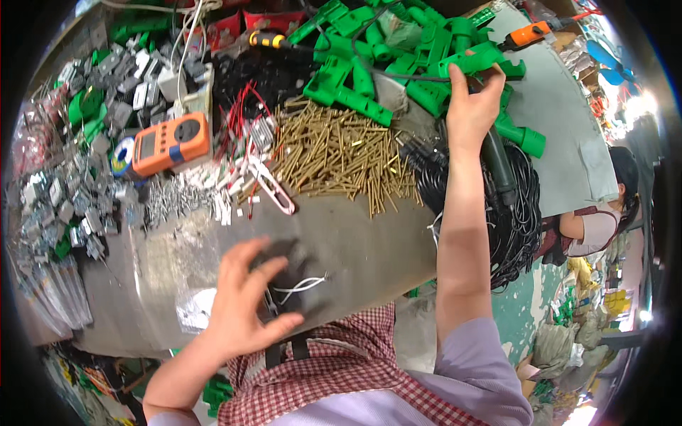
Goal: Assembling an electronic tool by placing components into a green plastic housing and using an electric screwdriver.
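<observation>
Right hand, head view: we had thumb and fingers pinching a green plastic part at the right of the green pile, gripped sideways probably because neighbours crowded it. Left hand hung spread, no grip visible, near white wires. Part looked glossy, curved.

Rod pile centre of surface, housings behind it toward top right, cable coil to its right, multimeter to its left, screws just below that; left hand lower left, short wires beside it, right hand upper right at housings
</observation>
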A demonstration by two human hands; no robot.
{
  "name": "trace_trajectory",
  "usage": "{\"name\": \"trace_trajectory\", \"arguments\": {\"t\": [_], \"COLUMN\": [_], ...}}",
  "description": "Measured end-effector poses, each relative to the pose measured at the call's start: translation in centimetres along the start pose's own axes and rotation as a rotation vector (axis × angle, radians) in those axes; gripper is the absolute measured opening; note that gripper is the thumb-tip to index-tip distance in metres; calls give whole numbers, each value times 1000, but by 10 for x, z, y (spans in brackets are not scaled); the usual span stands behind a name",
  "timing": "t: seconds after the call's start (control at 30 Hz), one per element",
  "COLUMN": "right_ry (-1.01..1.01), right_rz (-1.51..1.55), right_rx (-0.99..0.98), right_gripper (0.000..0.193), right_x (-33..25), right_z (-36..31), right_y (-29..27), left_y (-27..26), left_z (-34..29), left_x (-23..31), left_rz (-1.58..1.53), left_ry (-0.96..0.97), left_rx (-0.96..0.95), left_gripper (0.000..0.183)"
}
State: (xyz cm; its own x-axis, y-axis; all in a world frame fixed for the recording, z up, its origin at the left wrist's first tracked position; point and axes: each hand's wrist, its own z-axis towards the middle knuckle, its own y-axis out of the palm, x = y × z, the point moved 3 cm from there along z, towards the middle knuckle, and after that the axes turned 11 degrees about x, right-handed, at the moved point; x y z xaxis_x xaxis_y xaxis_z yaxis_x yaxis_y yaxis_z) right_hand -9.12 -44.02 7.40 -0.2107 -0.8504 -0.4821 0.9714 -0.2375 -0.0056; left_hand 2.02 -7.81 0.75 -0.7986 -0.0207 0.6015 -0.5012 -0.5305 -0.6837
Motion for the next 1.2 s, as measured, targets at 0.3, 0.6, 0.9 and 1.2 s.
{"name": "trace_trajectory", "arguments": {"t": [0.3, 0.6, 0.9, 1.2], "right_ry": [883, 656, 470, -189], "right_rz": [1202, 221, -310, -449], "right_rx": [264, -1028, -641, -878], "right_gripper": [27, 40, 11, 21], "right_x": [26, -91, -27, -42], "right_z": [-34, -131, -123, -120], "right_y": [-41, -71, -64, -61], "left_y": [4, 9, -13, -8], "left_z": [8, -2, -19, -26], "left_x": [-11, -22, -46, -49], "left_rz": [-959, -1064, -1274, -1332], "left_ry": [-494, -704, -765, -756], "left_rx": [16, 144, 575, 583], "left_gripper": [45, 52, 47, 46]}}
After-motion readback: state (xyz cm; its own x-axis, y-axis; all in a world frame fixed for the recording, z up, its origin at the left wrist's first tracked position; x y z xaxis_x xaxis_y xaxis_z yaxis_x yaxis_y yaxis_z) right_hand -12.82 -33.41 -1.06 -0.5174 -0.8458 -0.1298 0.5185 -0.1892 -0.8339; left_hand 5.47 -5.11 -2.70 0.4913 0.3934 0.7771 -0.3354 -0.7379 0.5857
